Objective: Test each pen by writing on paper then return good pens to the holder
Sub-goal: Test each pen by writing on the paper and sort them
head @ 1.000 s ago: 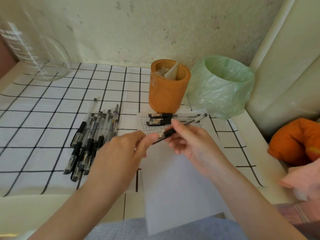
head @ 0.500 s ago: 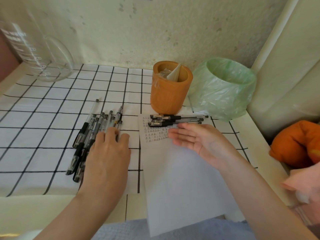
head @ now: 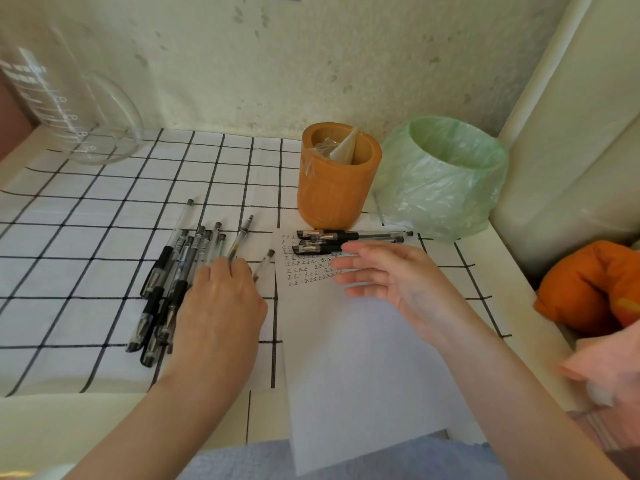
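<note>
At nine o'clock of the paper (head: 363, 358), the left hand (head: 221, 299) rests on the untested pens (head: 173, 271) — whether it pinches one is unclear. The right hand (head: 388, 275) hovers, fingers loose and empty. The next move calls for lifting one pen clear and uncapping it — three capped pens (head: 346, 239) wait at twelve, beside the holder (head: 336, 188).

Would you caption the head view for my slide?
Left hand on loose pens; right hand open above the test paper.
</note>
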A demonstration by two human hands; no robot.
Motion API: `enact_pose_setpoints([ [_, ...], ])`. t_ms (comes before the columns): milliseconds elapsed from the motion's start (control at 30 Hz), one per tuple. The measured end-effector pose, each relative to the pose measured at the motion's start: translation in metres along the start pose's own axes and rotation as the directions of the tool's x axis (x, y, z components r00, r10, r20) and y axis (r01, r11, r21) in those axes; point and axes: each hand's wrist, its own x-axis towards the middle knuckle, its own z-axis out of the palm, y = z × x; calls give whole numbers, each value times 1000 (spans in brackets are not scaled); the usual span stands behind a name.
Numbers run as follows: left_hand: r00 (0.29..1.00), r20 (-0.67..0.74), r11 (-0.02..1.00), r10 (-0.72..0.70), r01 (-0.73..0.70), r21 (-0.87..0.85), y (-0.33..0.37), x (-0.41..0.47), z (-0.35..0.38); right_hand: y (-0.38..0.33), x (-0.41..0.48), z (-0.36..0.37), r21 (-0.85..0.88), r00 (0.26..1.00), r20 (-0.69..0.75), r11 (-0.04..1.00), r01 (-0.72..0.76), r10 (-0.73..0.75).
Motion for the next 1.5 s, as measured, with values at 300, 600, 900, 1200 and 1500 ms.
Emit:
enact_pose_setpoints([
  [300, 973, -61, 813, 225, -221, -538, 21, -4, -17, 2, -6, 20, -117, 975, 199, 985, 128, -103],
  [600, 978, 147, 658, 149, 13, -753, 29, -8, -14, -1, -6, 12, -26, 972, -22, 972, 234, -234],
  [900, 978, 88, 712, 189, -75, -698, 32, -9, -16, 3, -13, 11, -90, 977, 104, 977, 194, -184],
  [1200, 985, 54, 646, 164, -65, -761, 32, -9, -15, 1, -14, 7, -39, 971, 130, 978, 205, -199],
  [1500, 966, 167, 791, 199, -57, -609, 26, -14, -7, -24, -9, -29, 105, 983, -83, 980, 171, -163],
])
